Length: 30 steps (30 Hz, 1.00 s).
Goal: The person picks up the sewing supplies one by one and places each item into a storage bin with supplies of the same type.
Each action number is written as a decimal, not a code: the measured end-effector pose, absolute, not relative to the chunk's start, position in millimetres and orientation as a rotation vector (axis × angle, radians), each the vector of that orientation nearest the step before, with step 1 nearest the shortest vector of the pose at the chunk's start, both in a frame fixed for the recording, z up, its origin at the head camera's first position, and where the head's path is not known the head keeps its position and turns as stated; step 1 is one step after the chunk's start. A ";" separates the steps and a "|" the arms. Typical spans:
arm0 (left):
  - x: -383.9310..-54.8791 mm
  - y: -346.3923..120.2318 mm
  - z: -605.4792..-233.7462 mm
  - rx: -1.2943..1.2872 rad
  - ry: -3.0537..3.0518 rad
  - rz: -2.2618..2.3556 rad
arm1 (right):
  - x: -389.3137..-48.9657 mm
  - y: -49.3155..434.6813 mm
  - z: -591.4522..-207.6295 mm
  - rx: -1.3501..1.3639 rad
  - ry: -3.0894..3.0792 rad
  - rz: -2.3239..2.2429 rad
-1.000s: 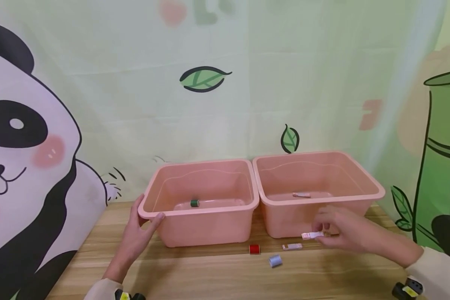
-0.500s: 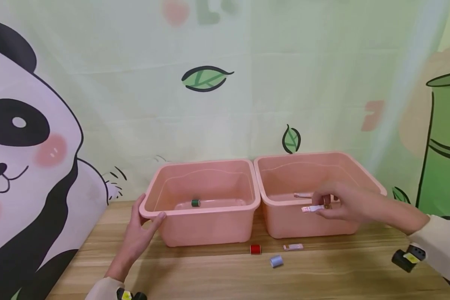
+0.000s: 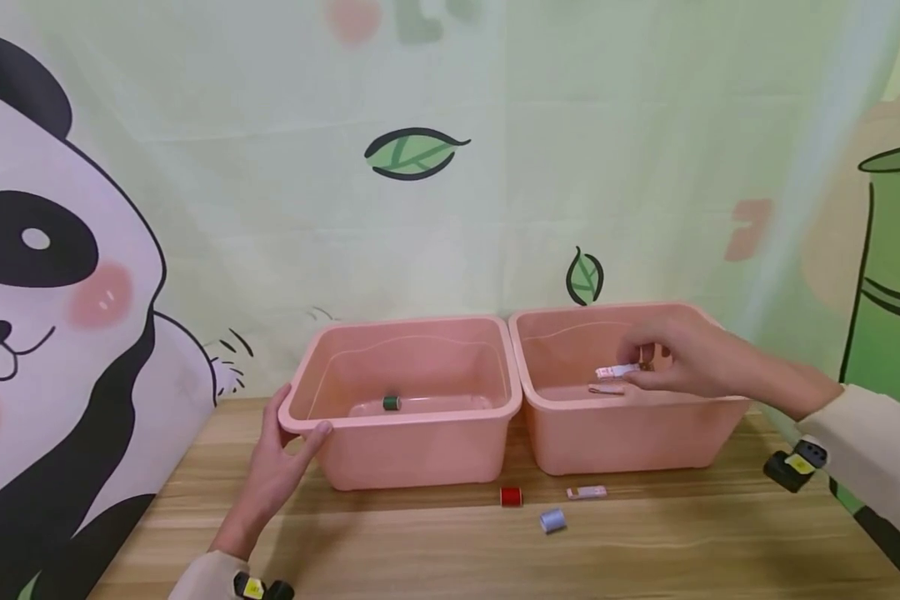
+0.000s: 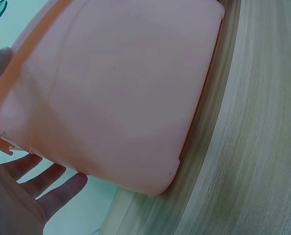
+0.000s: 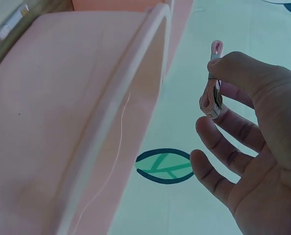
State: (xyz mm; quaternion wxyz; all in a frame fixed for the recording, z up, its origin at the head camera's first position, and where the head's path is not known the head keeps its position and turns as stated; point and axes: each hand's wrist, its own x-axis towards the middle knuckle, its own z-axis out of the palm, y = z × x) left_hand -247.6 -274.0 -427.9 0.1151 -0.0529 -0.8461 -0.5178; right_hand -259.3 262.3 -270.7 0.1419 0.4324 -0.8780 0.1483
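Observation:
My right hand [image 3: 678, 354] pinches a folded tape measure [image 5: 212, 88] between thumb and fingers, over the opening of the right pink bin [image 3: 637, 437]. A paper band wraps the folded tape. Inside that bin lies another small folded strip [image 3: 606, 389], seemingly alike. At the left pink bin [image 3: 412, 454], my left hand [image 3: 276, 467] holds the front left corner, thumb on the rim and fingers round the side. A green thread spool [image 3: 392, 403] lies in that bin. On the table are a red spool [image 3: 511, 497], a light blue spool [image 3: 552, 521] and a folded white-and-pink strip [image 3: 587, 492].
Both bins stand side by side, their rims nearly touching, on a wood-grain table [image 3: 390, 558]. Behind them hangs a pale green backdrop [image 3: 285, 208] printed with a panda and leaves. A wrist camera [image 3: 795, 465] sits below my right sleeve.
My right hand has lifted the folded tape measure from in front of the right bin, up past its front rim and over its opening. The left hand keeps its place on the left bin.

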 end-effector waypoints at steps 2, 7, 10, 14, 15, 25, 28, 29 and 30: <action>-247.8 -273.9 -427.8 -0.155 -2.477 -1.521 | -261.5 261.4 -268.5 1.206 -2.601 0.455; -247.6 -273.9 -428.5 -0.150 -2.482 -1.515 | -266.9 259.0 -264.0 1.107 -2.718 0.503; -246.8 -274.1 -429.4 -0.153 -2.482 -1.506 | -271.4 258.5 -262.0 1.078 -2.744 0.507; -245.2 -274.1 -430.8 -0.157 -2.476 -1.498 | -280.0 259.0 -259.7 1.086 -2.733 0.497; -244.9 -274.0 -431.1 -0.157 -2.477 -1.498 | -282.4 259.6 -259.2 1.089 -2.730 0.490; -246.6 -273.1 -430.7 -0.177 -2.466 -1.492 | -304.9 266.4 -252.9 1.052 -2.741 0.464; -247.4 -273.2 -430.5 -0.173 -2.473 -1.482 | -312.3 267.6 -252.0 1.038 -2.753 0.457; -247.6 -273.2 -430.5 -0.174 -2.472 -1.482 | -314.9 267.9 -251.8 1.031 -2.760 0.451; -247.7 -273.0 -430.5 -0.174 -2.472 -1.483 | -317.2 268.1 -251.6 1.022 -2.770 0.447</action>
